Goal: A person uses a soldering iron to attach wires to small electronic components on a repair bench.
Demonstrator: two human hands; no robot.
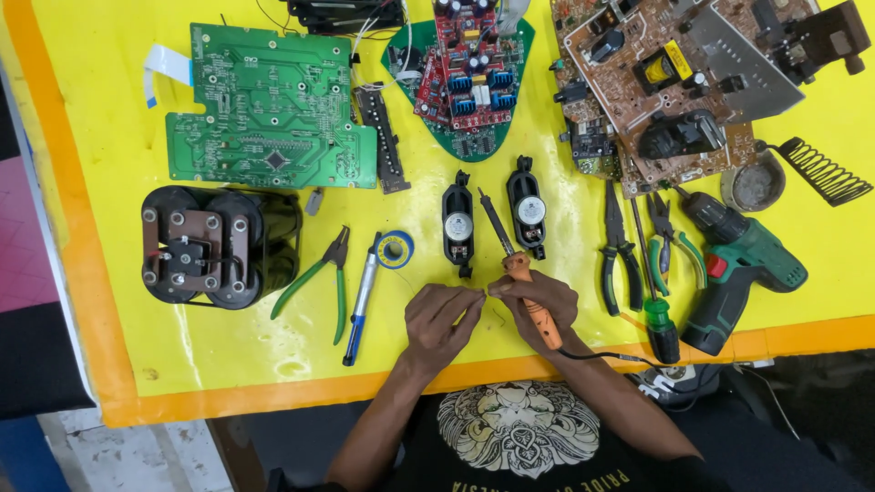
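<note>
Closest to the person, both hands meet just above the near edge of the yellow surface (118, 273). The right hand (540, 305) is clenched around the orange handle of a soldering iron (519, 269), whose dark tip points away from the body; its black cord trails off past the right wrist. The left hand (440, 321) pinches something thin between its fingertips, right against the right hand's thumb. It looks like a fine strand of wire or solder, too small to tell which.

To my eye the step is fine joining work, and doing it well means resting both wrists on the surface, keeping the hot tip clear of the left fingers, and letting the strand meet the tip, not the handle.

Just beyond the left hand lie a blue-ringed solder spool (396, 249), a blue-handled tool (361, 301) and green-handled pliers (321, 278). Straight ahead of the hands stand two small black speakers (492, 214), the iron's tip between them. Beyond the right hand lie more pliers (618, 246), a green screwdriver (656, 310) and a green drill (738, 269). Farthest off sit a green circuit board (264, 109), a red board (469, 59) and a brown board (656, 82).
</note>
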